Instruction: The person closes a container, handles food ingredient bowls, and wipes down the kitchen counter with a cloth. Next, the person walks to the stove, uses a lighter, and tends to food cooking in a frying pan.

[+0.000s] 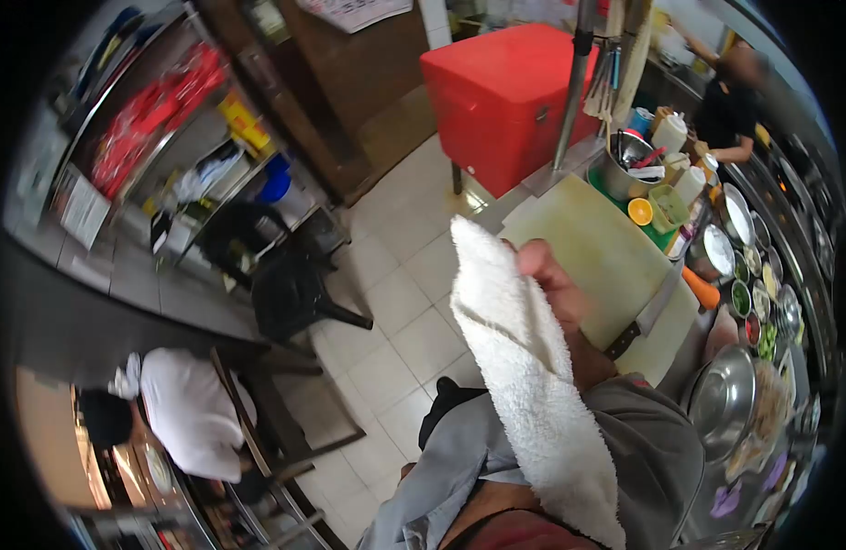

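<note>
A long white terry towel (524, 357), folded lengthwise, hangs in front of my body. My right hand (553, 282) is closed on its edge near the upper end, with the fingers partly hidden behind the cloth. The towel's lower end falls across my grey clothing (643, 449). My left hand does not show. Beyond my right hand lies a pale cutting board (588, 247), with a dark-handled knife (638, 330) resting on it, apart from the hand.
Past the board stand an orange half (639, 212), a metal pot of utensils (629, 160), squeeze bottles and several small bowls. A steel bowl (723, 403) sits nearer. Around are a red cooler (510, 101), a black chair (299, 289) and two other people (189, 412).
</note>
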Motion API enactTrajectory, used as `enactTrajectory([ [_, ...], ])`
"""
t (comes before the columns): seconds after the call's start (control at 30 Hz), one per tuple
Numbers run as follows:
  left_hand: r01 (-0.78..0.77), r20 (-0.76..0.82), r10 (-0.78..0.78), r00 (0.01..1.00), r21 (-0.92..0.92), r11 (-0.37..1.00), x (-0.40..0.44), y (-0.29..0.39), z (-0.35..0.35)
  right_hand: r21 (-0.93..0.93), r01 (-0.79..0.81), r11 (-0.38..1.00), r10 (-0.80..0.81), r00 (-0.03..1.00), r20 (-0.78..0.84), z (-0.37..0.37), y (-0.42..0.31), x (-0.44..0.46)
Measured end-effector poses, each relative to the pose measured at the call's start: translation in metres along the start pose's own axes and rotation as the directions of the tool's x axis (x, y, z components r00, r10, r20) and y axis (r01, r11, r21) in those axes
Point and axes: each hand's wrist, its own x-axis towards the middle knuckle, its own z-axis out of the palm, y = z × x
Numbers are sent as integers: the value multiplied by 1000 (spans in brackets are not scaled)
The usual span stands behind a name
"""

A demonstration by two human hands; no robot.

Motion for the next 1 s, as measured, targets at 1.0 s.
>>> enactTrajectory([
  [1.0,786,405,-788,464,-598,155,338,-272,-230,-361,428,828,-244,856,455,-228,96,334],
])
